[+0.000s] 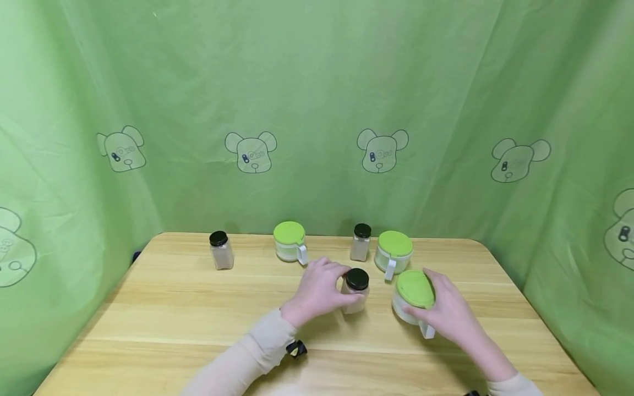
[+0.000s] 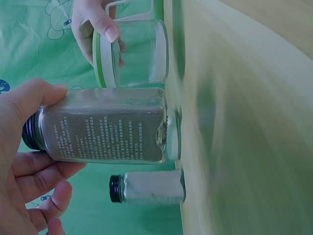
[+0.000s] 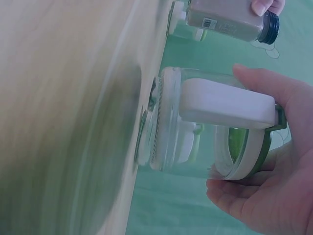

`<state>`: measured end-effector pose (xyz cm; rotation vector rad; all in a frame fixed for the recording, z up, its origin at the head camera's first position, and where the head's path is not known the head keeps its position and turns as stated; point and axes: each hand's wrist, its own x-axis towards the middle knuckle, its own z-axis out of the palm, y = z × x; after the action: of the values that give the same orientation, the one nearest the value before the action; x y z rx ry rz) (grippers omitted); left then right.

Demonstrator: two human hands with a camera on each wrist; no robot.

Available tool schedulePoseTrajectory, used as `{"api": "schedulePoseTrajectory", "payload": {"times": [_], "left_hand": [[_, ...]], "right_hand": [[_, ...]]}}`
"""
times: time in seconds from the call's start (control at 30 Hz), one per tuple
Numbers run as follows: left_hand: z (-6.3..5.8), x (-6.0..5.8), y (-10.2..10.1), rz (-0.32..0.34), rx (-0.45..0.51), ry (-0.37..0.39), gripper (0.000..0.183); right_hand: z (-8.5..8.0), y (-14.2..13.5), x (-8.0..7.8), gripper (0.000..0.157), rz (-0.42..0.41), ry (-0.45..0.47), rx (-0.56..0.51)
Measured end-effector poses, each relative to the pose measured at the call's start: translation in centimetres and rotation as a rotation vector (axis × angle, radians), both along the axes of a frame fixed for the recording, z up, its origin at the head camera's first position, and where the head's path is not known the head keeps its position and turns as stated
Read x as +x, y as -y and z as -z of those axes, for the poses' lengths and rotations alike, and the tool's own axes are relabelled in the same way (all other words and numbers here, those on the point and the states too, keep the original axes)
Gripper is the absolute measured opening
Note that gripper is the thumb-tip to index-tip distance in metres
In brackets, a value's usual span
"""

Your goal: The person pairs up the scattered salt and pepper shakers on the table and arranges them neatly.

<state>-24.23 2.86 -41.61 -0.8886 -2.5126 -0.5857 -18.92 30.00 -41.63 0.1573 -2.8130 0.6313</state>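
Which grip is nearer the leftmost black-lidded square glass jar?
Left. The left grip is right of that jar; the right grip, farther right, holds a green-lidded round glass pot.

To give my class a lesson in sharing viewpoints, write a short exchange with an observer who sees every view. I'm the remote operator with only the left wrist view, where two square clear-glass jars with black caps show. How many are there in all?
Observer: Three; the head view adds a square, clear-glass, black-capped jar at the far left.
Operator: What stands nearest to it?
Observer: A round, green-lidded, white-handled glass jar, to its right.
Operator: My left hand holds a square jar with printed lettering facing me. What marks a side I can't see?
Observer: A small barcode label, in the right wrist view.
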Motion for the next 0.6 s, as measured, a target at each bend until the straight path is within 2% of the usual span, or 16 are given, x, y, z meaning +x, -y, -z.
{"api": "schedulePoseTrajectory", "payload": {"times": [0.33, 0.6], "left_hand": [[0.0, 0.2, -2.1, 0.020, -0.022, -0.009, 0.058], [0.0, 0.3, -3.7, 0.047, -0.018, 0.003, 0.056]], "right_hand": [[0.0, -1.2, 0.7, 0.105, 0.036, 0.026, -0.004], [0.0, -2.3, 1.1, 0.105, 0.063, 0.002, 0.005]]}}
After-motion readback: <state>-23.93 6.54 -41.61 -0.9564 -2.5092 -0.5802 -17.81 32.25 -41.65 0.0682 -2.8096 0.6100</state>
